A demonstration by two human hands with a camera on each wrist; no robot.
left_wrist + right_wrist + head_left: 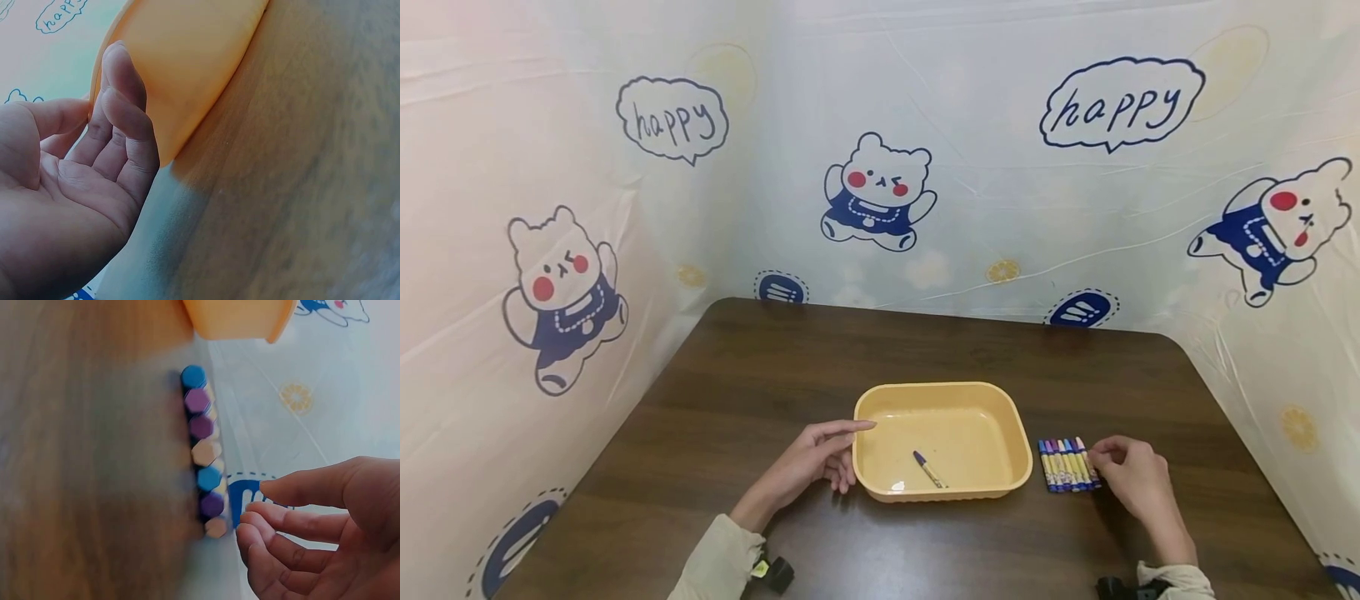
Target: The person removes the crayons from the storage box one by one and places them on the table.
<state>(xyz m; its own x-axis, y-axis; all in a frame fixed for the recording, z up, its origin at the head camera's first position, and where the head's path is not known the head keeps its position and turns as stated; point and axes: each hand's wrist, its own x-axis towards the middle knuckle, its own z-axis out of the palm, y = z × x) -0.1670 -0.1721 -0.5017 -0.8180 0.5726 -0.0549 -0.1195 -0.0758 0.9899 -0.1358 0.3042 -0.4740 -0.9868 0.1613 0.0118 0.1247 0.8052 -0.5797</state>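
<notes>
While the left hand (808,463) rests relaxed fingers against the tray (880,492) (one pen (929,469) inside), the right hand (1131,475) hovers, loosely curled, just beside the crayons (1067,464)

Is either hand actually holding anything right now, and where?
Nothing is gripped. The left hand rests open against the yellow tray's left rim; the right hand hovers at the row of markers, fingers not closed on one.
</notes>
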